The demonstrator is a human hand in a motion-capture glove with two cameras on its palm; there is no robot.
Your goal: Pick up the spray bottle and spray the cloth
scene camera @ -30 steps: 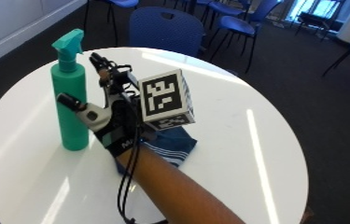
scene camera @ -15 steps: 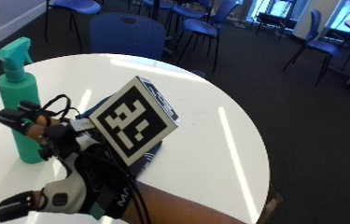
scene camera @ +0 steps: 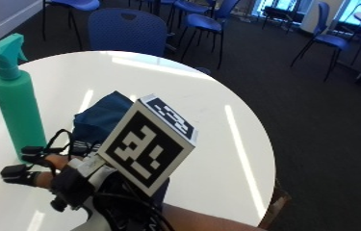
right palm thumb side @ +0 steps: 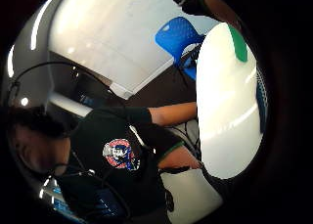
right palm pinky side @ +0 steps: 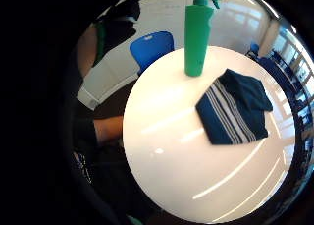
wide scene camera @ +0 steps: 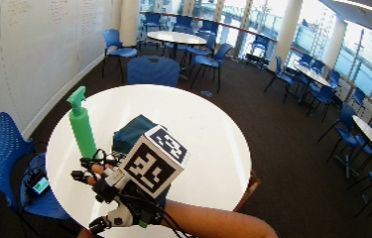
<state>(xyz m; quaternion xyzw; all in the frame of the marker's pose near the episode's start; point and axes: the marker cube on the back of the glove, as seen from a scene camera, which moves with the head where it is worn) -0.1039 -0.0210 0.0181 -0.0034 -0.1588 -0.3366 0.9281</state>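
Nearest in the outside view, the gloved right hand (scene camera: pixel 52 175) hangs above the white round table (scene camera: pixel 231 144) at about 7 o'clock of the tabletop, its wrist and forearm cut off by the picture's lower edge. Much of the hand's back is hidden, so only the fingers (scene camera: pixel 23 171) show clearly: they reach out roughly straight toward the bottle and curl round nothing, so the hand is open and holds nothing. Just beyond it lies the folded dark blue cloth (scene camera: pixel 103 118), partly covered from this side; the little finger side palm view shows it whole, with pale stripes along one end, flat on the table and a little apart from the bottle. The green spray bottle (scene camera: pixel 15 103) stands upright near the table's rim at about 9 o'clock, close to the fingertips; whether they touch it is hard to make out. In the thumb side palm view only a sliver of the bottle (right palm thumb side: pixel 238 45) and the cloth's edge (right palm thumb side: pixel 261 99) show. Farther off, at 12 o'clock past the table, stands a blue chair (scene camera: pixel 127 31), with more chairs behind.
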